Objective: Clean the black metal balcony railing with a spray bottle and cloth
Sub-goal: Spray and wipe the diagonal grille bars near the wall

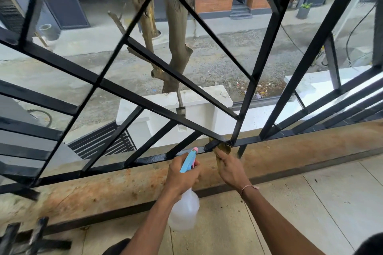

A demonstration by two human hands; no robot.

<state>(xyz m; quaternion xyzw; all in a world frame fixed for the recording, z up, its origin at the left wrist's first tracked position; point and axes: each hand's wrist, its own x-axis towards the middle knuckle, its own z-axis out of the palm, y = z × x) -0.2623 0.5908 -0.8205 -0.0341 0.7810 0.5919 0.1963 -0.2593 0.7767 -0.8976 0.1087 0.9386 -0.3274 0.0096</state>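
The person crouches close to the black metal railing (182, 76), both arms stretched toward its bottom rail. The left hand (182, 176) is wrapped around the neck of a spray bottle (184, 211), fingers curled tight on it; the bottle's clear body hangs below the wrist, and its blue and pink spray head (189, 160) points up at the rail, just short of touching it. The right hand (231, 168) pinches a dingy yellow-brown cloth (222, 149) and presses it against the joint where 2 slanted bars meet the bottom rail. A thin bracelet (249, 187) sits on that wrist. The stretch of rail left of the cloth shines wet. Under the railing runs a rust-stained concrete ledge (128, 182), and pale floor tiles (310, 203) lie nearer the person. Beyond the bars, far below, stand a bare tree trunk (176, 47) and a gravel street (217, 64) lined with house fronts.
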